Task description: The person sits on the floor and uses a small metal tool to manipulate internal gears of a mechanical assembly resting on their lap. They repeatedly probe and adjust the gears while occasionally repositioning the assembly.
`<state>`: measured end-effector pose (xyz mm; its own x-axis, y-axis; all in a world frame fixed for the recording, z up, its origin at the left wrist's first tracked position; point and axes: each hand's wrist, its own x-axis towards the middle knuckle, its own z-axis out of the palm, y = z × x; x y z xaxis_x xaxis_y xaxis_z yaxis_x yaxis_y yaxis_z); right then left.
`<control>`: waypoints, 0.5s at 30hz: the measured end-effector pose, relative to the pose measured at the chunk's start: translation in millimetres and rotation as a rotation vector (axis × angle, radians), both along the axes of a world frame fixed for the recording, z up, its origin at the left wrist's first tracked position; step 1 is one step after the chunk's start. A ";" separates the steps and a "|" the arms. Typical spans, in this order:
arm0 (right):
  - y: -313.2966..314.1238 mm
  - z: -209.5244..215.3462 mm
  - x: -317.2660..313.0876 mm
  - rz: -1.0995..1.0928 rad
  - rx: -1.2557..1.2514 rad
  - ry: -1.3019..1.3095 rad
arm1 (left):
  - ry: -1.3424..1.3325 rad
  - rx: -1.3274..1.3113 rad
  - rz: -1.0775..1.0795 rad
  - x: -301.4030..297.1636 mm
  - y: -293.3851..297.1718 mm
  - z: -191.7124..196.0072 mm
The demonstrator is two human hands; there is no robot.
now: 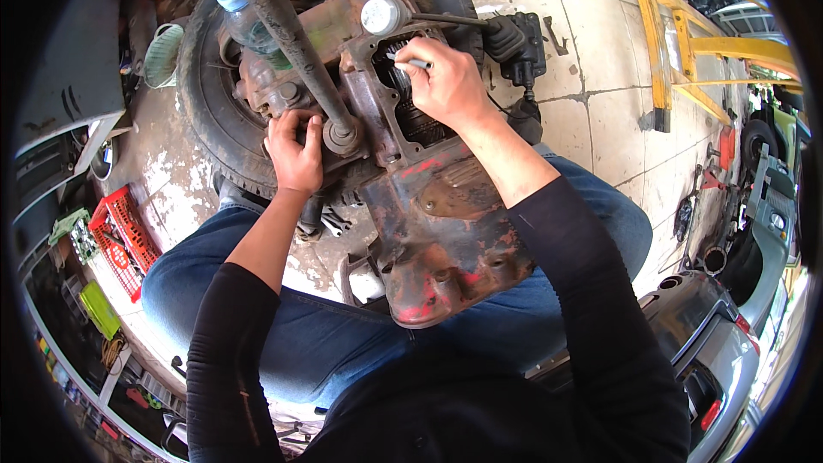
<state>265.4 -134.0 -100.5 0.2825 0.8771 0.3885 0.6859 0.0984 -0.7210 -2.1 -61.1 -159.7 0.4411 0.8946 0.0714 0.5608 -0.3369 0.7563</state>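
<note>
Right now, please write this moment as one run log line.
left hand: on rusty casing | right hand: holding slim tool at casing's opening | tire: partly beneath casing

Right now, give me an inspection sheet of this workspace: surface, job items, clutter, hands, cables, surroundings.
Surface: tiled floor, stained and worn; tire lying on it.
Job items: rusty housing, partly over the tire, its opening showing gears.
Clutter: bottle, white-topped container, red crate.
Hands: left hand on the housing; right hand holds a pen-like tool at the opening.
Cables: possibly a brown coil at left; too small to tell.
Surroundings: yellow frame, silver car.
</note>
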 end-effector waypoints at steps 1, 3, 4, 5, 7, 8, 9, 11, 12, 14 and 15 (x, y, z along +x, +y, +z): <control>0.0 4.5 0.7 -0.001 -0.067 0.021 | 0.008 -0.001 0.004 -1.1 -0.4 0.2; 0.4 17.2 5.9 -0.008 -0.200 0.058 | 0.021 -0.003 0.007 -1.7 0.3 0.4; 0.0 8.8 5.8 0.029 -0.086 0.107 | 0.011 -0.005 0.002 -1.6 0.6 0.3; -0.7 0.2 4.3 0.055 -0.041 0.058 | 0.002 -0.006 -0.002 -1.7 0.8 0.0; 1.2 -9.0 0.2 0.111 0.050 -0.037 | 0.007 -0.010 0.002 0.1 0.9 2.8; -3.7 -11.1 0.7 0.112 -0.028 -0.090 | 0.018 -0.012 0.009 2.5 -0.6 3.7; -2.8 -8.5 -1.7 0.106 -0.073 -0.079 | 0.033 -0.015 0.018 2.0 -1.5 4.7; 0.1 -3.2 -5.4 0.094 -0.164 -0.057 | 0.036 -0.022 0.013 -1.4 -0.4 2.5; -0.7 -1.7 -5.1 0.112 -0.182 -0.046 | 0.036 -0.021 0.017 -0.7 0.0 2.7; -4.8 -5.7 -6.0 0.130 -0.081 -0.113 | 0.033 -0.024 0.017 0.1 0.8 3.4; -5.8 -5.2 -7.5 0.141 -0.032 -0.144 | 0.032 -0.029 0.015 0.2 0.4 4.0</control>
<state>257.9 -139.8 -105.7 0.1002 0.9166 0.3870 0.7631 0.1788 -0.6211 -2.0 -60.8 -155.7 0.4296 0.9025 0.0312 0.5893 -0.3064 0.7476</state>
